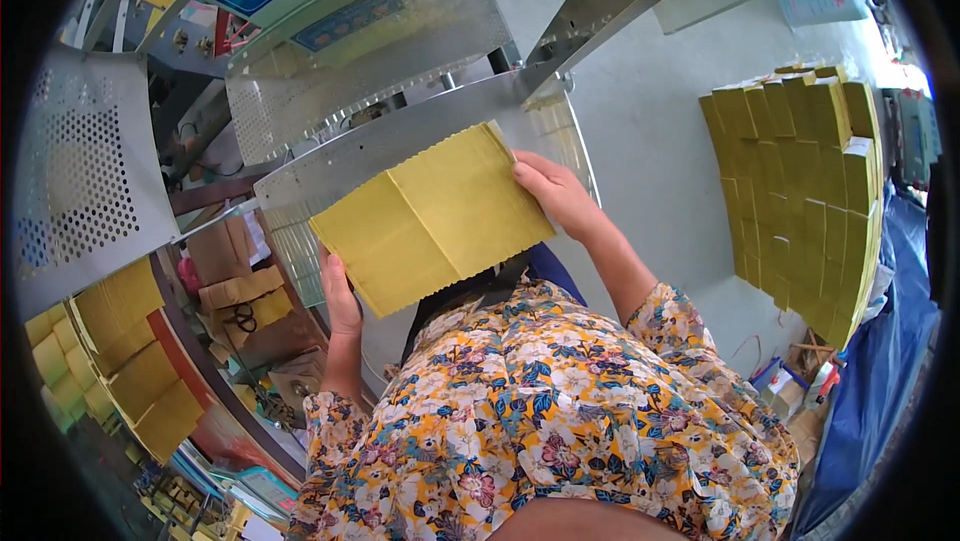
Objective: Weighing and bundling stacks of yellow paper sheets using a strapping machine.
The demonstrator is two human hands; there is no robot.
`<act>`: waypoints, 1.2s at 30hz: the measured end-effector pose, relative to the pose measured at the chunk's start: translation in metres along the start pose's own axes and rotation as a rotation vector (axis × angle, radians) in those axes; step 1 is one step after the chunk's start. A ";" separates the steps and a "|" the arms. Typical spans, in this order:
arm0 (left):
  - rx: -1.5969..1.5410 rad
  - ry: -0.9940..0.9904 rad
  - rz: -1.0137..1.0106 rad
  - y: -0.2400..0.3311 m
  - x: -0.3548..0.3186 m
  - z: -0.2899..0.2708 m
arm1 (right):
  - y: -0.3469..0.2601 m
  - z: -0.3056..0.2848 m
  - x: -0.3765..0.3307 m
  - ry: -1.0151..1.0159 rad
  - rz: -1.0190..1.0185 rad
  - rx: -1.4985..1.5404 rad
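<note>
Between my two hands is a flat stack of yellow paper (430,216) with zigzag-cut long edges and a crease across its middle. My left hand (343,301) is closed on its left end, the thumb along the edge. At the right end, my right hand (560,196) grips the stack with the thumb on the near side; most of its other fingers are hidden. The stack is tilted, its right end farther from me, in front of a metal machine tray (385,141).
A clear ribbed machine cover (370,51) stands beyond the tray. On the left are a perforated metal panel (85,161), more yellow paper (145,371) and black scissors (240,317). Bundled yellow paper (790,191) is piled on the right, beside a blue tarp (880,341).
</note>
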State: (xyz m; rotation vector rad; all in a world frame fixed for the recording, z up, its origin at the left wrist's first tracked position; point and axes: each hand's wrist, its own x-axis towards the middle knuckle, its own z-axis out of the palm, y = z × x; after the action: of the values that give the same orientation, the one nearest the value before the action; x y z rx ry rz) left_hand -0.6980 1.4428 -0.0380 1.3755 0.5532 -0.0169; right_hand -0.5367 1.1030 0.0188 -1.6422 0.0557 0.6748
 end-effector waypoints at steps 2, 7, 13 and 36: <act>0.076 0.002 0.071 -0.001 0.001 -0.002 | -0.002 0.001 0.004 -0.013 0.024 0.016; -0.097 0.032 -0.069 0.007 -0.004 0.005 | 0.001 0.005 0.006 -0.078 -0.039 -0.055; -0.251 0.046 -0.279 0.023 0.005 0.004 | -0.018 0.010 0.003 -0.023 0.164 0.240; -0.327 -0.049 0.156 0.018 0.049 0.094 | 0.011 0.005 0.072 0.497 -0.335 0.698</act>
State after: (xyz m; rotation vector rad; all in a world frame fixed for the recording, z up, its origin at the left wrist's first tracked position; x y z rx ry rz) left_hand -0.6151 1.3742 -0.0319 1.0922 0.3872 0.1595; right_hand -0.4833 1.1300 -0.0236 -1.0639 0.3301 -0.0385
